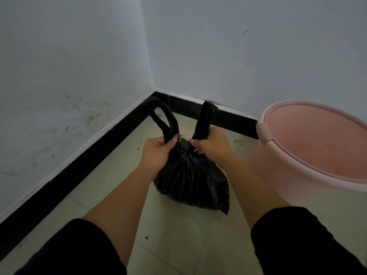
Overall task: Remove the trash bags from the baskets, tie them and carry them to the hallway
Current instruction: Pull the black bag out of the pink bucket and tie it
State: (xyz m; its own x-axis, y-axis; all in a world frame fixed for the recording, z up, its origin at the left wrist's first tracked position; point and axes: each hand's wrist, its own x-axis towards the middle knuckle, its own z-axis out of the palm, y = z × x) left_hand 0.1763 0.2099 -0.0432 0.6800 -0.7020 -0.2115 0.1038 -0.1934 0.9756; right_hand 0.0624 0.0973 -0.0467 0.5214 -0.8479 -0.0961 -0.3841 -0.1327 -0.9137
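Fingers (174, 139) of left hand (156, 153) and right hand (213, 144) are clenched round handles (164, 120) of the black trash bag (190, 175); tying is judged in hand, knotting needed.

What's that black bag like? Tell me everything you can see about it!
The black trash bag looks like thin, shiny, crinkled plastic, bulging and full. It sits on the tiled floor in a room corner, outside the pink basket to its right. Its neck is gathered, and two handle loops stick up. The left hand grips one loop, the right hand the other.
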